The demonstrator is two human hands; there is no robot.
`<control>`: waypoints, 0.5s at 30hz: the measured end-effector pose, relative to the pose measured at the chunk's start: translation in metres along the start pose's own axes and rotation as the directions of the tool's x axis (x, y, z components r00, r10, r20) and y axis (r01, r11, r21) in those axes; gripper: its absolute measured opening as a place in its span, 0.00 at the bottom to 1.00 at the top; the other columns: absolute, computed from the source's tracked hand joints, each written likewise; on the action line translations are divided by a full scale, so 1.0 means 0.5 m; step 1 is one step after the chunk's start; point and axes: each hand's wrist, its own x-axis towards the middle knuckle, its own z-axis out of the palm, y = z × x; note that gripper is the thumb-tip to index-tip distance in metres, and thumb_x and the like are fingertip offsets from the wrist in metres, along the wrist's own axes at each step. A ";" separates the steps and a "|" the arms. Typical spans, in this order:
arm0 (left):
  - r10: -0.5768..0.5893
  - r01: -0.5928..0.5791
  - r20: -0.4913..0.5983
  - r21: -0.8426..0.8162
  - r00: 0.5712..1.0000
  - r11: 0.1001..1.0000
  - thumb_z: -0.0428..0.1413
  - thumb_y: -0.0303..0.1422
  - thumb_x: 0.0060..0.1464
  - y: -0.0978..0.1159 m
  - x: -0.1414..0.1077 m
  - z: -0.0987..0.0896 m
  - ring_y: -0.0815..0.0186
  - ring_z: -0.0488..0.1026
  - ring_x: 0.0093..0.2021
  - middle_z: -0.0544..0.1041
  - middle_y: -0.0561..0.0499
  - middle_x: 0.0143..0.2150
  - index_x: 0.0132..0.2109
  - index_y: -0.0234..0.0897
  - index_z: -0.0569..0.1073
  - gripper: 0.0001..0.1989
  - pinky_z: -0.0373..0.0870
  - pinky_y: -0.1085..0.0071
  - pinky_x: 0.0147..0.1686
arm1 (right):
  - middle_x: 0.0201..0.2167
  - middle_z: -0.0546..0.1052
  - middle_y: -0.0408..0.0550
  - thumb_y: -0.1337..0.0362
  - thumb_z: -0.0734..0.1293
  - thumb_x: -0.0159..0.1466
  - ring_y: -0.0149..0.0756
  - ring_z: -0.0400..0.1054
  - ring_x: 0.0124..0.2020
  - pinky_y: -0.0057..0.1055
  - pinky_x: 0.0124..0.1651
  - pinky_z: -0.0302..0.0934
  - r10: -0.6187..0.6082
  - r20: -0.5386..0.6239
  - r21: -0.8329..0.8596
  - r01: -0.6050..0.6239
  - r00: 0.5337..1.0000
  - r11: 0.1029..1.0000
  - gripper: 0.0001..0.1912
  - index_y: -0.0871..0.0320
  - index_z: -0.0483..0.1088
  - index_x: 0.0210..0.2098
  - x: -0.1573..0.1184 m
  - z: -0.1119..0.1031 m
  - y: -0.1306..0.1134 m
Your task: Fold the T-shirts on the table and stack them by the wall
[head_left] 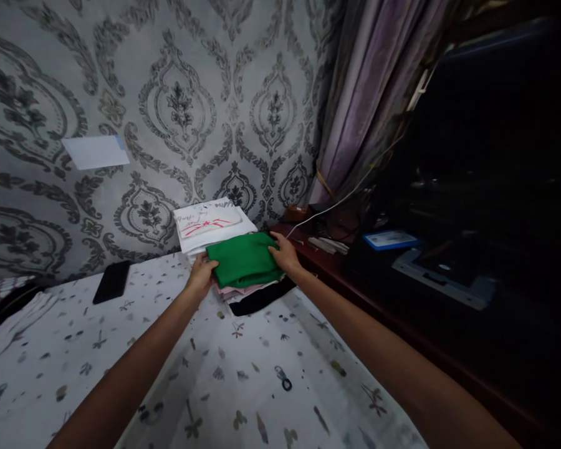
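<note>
A folded green cloth [245, 259] lies on top of a small stack of folded fabrics. My left hand [201, 274] grips its left edge, thumb over the top. On the far right side, my right hand [284, 252] closes on its edge in the same way. Pink and white layers show beneath the green one, and a black folded cloth [262, 298] sticks out at the stack's near side. Right behind is a folded white cloth [247, 218] with a marked white sheet [208, 221] bearing handwriting and red strokes.
The stack rests on a patterned white bedsheet [243, 374] against a wallpapered wall. A black phone [112, 282] lies to the left. To the right runs a dark red wooden ledge [318, 255] with a white cable [336, 202] and a blue-edged card [390, 239].
</note>
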 end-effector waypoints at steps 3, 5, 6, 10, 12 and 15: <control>0.109 -0.104 -0.046 0.091 0.993 0.990 0.61 0.27 0.48 0.016 -0.018 0.004 0.54 0.75 0.51 0.76 0.44 0.50 0.56 0.41 0.66 0.27 0.76 0.54 0.48 | 0.61 0.71 0.56 0.69 0.65 0.62 0.55 0.61 0.64 0.62 0.65 0.50 -0.101 -0.018 -0.192 0.096 0.995 0.977 0.23 0.55 0.71 0.57 -0.034 -0.010 -0.056; 0.347 -0.330 -0.020 0.264 0.938 0.906 0.63 0.29 0.48 0.027 -0.049 0.008 0.49 0.64 0.65 0.69 0.40 0.61 0.59 0.40 0.64 0.31 0.65 0.49 0.61 | 0.66 0.66 0.55 0.64 0.63 0.66 0.56 0.53 0.69 0.64 0.67 0.42 -0.282 0.025 -0.367 0.271 0.959 0.890 0.19 0.54 0.72 0.56 -0.061 0.002 -0.099; 0.470 -0.450 0.038 0.368 0.882 0.814 0.63 0.30 0.48 0.030 -0.069 0.010 0.48 0.57 0.69 0.65 0.38 0.65 0.61 0.39 0.64 0.32 0.57 0.48 0.66 | 0.68 0.63 0.54 0.61 0.63 0.67 0.56 0.49 0.70 0.64 0.68 0.40 -0.367 0.067 -0.427 0.359 0.928 0.830 0.19 0.53 0.72 0.56 -0.073 0.015 -0.116; 0.570 -0.641 0.333 0.573 0.751 0.511 0.58 0.32 0.56 0.025 -0.162 0.000 0.46 0.47 0.74 0.54 0.32 0.71 0.65 0.37 0.61 0.30 0.42 0.47 0.71 | 0.69 0.63 0.48 0.52 0.67 0.65 0.59 0.46 0.71 0.67 0.68 0.34 -0.395 0.205 -0.403 0.445 0.895 0.800 0.22 0.45 0.72 0.58 -0.109 0.095 -0.131; 0.537 -0.653 0.392 0.585 0.747 0.482 0.56 0.32 0.58 0.014 -0.197 -0.033 0.47 0.50 0.73 0.56 0.32 0.71 0.65 0.39 0.62 0.28 0.44 0.50 0.72 | 0.68 0.65 0.48 0.52 0.68 0.64 0.62 0.49 0.70 0.70 0.67 0.33 -0.331 0.215 -0.395 0.392 0.919 0.831 0.21 0.44 0.73 0.56 -0.117 0.133 -0.112; 0.514 -0.620 0.379 0.636 0.769 0.459 0.57 0.31 0.57 0.005 -0.227 -0.135 0.47 0.55 0.71 0.60 0.37 0.70 0.61 0.47 0.67 0.25 0.50 0.49 0.71 | 0.68 0.63 0.52 0.52 0.66 0.65 0.63 0.50 0.70 0.72 0.65 0.35 -0.342 0.210 -0.433 0.401 0.916 0.808 0.22 0.47 0.73 0.57 -0.114 0.164 -0.079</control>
